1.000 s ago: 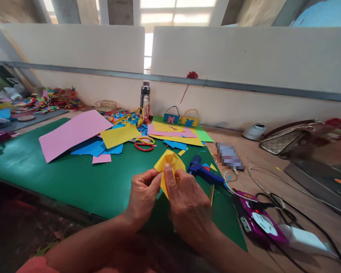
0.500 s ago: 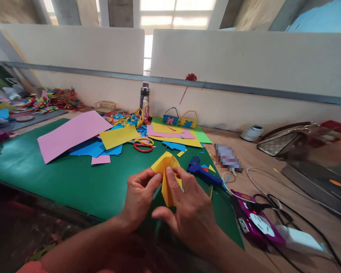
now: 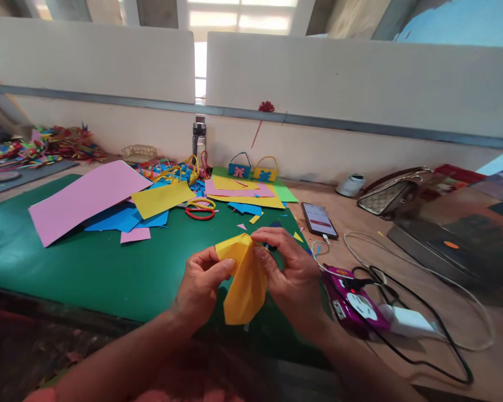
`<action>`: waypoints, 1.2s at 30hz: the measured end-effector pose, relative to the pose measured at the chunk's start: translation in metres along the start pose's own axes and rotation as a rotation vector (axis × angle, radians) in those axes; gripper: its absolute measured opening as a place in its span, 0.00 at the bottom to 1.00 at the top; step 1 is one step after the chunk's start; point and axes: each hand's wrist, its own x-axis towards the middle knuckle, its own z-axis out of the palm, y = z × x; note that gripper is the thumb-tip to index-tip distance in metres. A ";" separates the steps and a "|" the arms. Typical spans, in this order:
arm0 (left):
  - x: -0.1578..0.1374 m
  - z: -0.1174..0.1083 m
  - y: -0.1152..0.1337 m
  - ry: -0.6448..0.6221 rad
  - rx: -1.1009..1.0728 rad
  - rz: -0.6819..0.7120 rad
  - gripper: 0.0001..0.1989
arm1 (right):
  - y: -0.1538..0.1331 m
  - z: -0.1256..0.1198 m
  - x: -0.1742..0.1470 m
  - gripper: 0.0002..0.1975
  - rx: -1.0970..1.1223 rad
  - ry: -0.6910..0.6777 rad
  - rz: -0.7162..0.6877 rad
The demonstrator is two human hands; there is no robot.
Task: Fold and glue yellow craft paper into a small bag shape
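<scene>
A folded piece of yellow paper (image 3: 246, 285) is held up between both hands above the green mat (image 3: 121, 279). My left hand (image 3: 202, 282) pinches its left side between thumb and fingers. At its upper right edge, my right hand (image 3: 295, 279) grips the paper between thumb and forefinger. One flap of the paper hangs down toward me. Behind my right hand the blue glue gun (image 3: 272, 237) is mostly hidden. Scissors (image 3: 200, 210) with red and yellow handles lie on the mat beyond my hands.
Pink sheet (image 3: 90, 198), blue sheets (image 3: 117, 219) and a yellow sheet (image 3: 163, 199) lie at left. Two small paper bags (image 3: 240, 170) stand at the back. On the right are a phone (image 3: 319, 219), a purple power strip (image 3: 352, 304), cables and a handbag (image 3: 381, 195).
My right thumb has come up to pinch the paper's edge, where the fingers were pressing its face before. The paper has turned and its flap spreads lower. The camera view has shifted right.
</scene>
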 end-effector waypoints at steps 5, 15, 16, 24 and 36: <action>-0.005 0.015 0.002 -0.005 -0.165 -0.133 0.18 | 0.001 0.002 0.000 0.05 0.036 -0.011 0.054; -0.008 0.023 0.001 -0.013 -0.316 -0.150 0.14 | -0.002 0.004 0.000 0.04 0.033 0.006 0.006; -0.007 0.023 0.000 -0.015 -0.327 -0.146 0.13 | -0.002 0.004 0.000 0.04 0.047 0.007 0.007; -0.004 0.023 -0.008 -0.092 -0.333 -0.098 0.11 | -0.001 0.003 0.001 0.02 0.125 -0.002 0.089; -0.007 0.021 -0.018 -0.066 -0.255 0.026 0.12 | -0.001 0.004 0.000 0.04 0.205 0.019 0.175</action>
